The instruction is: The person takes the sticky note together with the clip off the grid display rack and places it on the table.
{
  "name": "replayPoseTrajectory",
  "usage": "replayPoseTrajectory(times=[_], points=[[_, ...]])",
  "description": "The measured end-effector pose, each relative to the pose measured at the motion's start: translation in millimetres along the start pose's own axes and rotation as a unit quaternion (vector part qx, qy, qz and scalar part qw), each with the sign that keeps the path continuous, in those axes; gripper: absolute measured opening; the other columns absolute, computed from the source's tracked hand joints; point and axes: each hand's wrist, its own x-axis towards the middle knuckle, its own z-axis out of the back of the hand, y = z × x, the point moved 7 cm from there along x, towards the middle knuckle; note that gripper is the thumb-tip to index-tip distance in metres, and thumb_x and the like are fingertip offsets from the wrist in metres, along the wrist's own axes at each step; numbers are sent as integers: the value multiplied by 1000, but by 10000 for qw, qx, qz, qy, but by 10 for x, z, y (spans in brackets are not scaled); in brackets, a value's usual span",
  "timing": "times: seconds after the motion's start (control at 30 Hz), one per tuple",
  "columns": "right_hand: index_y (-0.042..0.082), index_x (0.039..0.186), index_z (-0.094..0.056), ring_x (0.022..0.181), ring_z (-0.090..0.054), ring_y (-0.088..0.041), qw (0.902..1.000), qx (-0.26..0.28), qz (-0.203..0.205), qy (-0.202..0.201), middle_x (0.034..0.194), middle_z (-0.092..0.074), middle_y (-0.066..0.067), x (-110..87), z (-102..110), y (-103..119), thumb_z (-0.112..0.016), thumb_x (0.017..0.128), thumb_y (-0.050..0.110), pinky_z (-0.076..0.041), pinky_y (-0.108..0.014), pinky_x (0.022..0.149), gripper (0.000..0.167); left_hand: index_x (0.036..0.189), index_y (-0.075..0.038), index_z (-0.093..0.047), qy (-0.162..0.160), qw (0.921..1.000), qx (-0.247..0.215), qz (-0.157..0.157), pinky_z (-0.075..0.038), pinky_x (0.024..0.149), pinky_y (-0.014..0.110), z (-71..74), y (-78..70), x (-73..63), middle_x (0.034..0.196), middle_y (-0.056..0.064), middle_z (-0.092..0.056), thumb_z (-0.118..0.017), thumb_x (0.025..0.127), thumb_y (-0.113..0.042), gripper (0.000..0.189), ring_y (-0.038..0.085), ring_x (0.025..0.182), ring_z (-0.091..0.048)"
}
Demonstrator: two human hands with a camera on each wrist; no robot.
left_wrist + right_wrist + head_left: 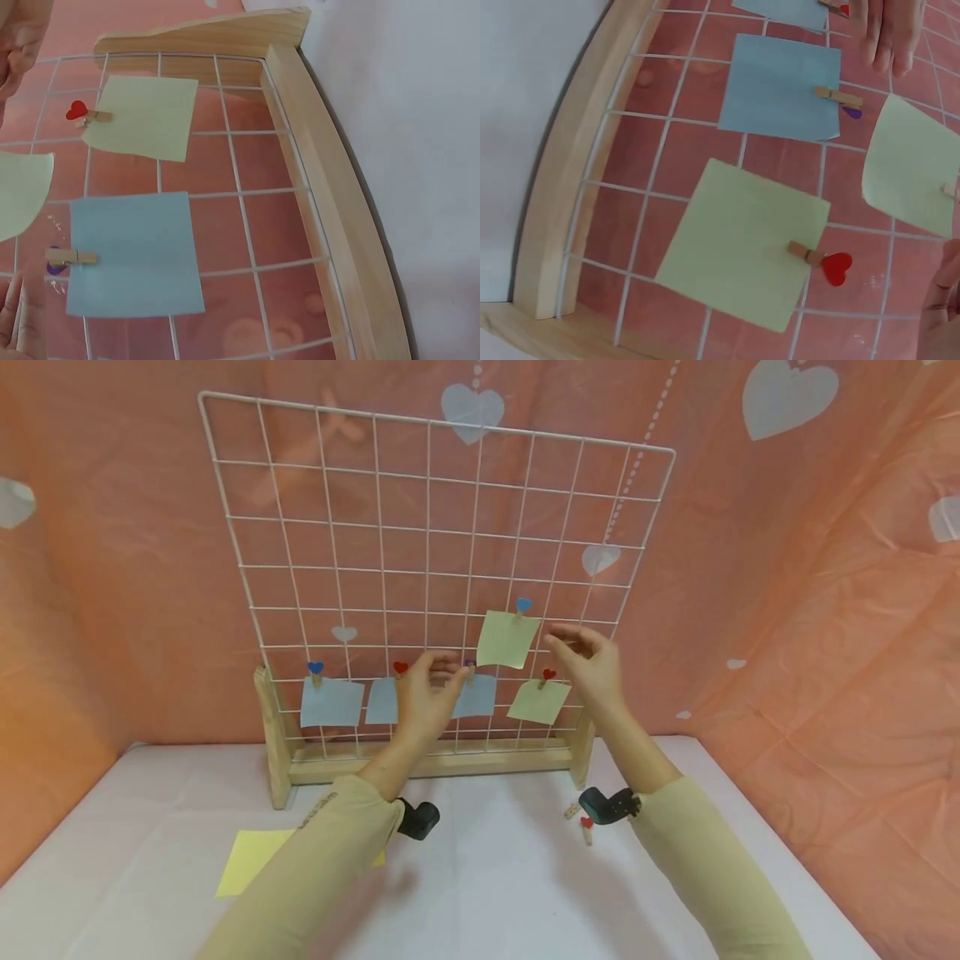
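A pale green sticky note (pixel 507 639) hangs on the white wire grid (pixel 402 530) from a clothespin with a blue heart (pixel 523 604). To its right is my right hand (pixel 591 667), fingers bent loosely with nothing between them. My left hand (pixel 427 700) hovers at lower left of that note, holding nothing, in front of the blue notes. Below, a row of clipped notes shows a left blue note (pixel 332 702), a partly covered middle one, a blue note with a purple-heart clothespin (pixel 71 256), and a green note (pixel 742 244) with a red-heart clothespin (pixel 817 260).
The grid stands in a wooden base (pixel 420 766) on a white table (pixel 487 893). Yellow sticky notes (pixel 251 860) lie at left, partly under the left sleeve. Loose clothespins (pixel 587 833) lie near the right wrist. Orange curtain with hearts (pixel 825 635) surrounds the table.
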Motion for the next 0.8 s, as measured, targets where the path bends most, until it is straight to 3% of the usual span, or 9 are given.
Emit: replayPoseTrajectory(times=[0.33,0.4,0.57,0.8], points=[[0,118,-66,73,-59,-2,9992,274,293,-9,85,-66,17,91,-104,202,-67,90,10,-38,-13,49,30,111,-1,-63,-333,9994,-59,-95,-55,81,39,-82,-63,36,104,14,-67,-68,89,-10,25,25,97,-64],[0,118,-66,73,-61,-2,9993,227,313,-11,85,-69,10,96,-112,220,-67,89,11,-38,-13,48,30,109,-1,-63,-380,9991,-67,-170,-56,80,39,-102,-70,38,102,14,-67,-68,88,-9,23,25,96,-65],[2,122,-65,74,-65,-5,9993,107,341,144,111,-70,-15,115,-141,273,-66,90,11,-49,-13,57,33,106,1,-64,-430,9986,-132,-290,-56,82,40,-142,-103,49,100,16,-68,-69,87,-7,21,27,94,-66],[6,131,-58,70,-66,-3,9984,-53,126,551,122,-65,-16,155,-221,306,-65,92,14,-50,-16,54,41,107,1,-64,-342,9992,-10,-221,-56,84,39,-191,-122,68,100,16,-67,-68,87,-6,21,28,94,-66]])
